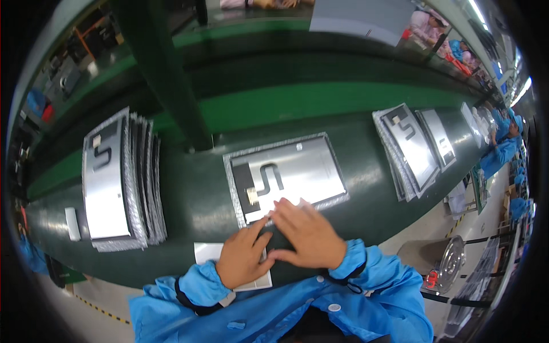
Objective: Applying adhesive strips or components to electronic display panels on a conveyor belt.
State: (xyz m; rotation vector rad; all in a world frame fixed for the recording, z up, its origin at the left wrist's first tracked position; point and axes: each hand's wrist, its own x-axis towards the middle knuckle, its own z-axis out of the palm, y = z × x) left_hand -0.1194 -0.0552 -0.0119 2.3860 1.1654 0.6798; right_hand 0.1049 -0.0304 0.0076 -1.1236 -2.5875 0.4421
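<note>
A flat silver panel [311, 171] with a black curved strip and a black end section lies on a bubble-wrap sheet [337, 201] in front of me. My right hand [309, 235] rests over the panel's near edge, fingers stretched out flat. Close beside it, my left hand [243, 260] reaches its fingertips to the panel's near edge, its fingers extended and thumb apart. Whether a small piece is under the fingertips I cannot make out. Beneath my left hand, partly covered, lies a white sheet [207, 251] at the table's near edge.
At left stands a tall stack of similar panels [107, 188] layered with bubble wrap, a small white block [72, 224] beside it. More panels [413, 143] are stacked at right. A green post [171, 74] rises behind. Co-workers [503, 146] in blue sit further right.
</note>
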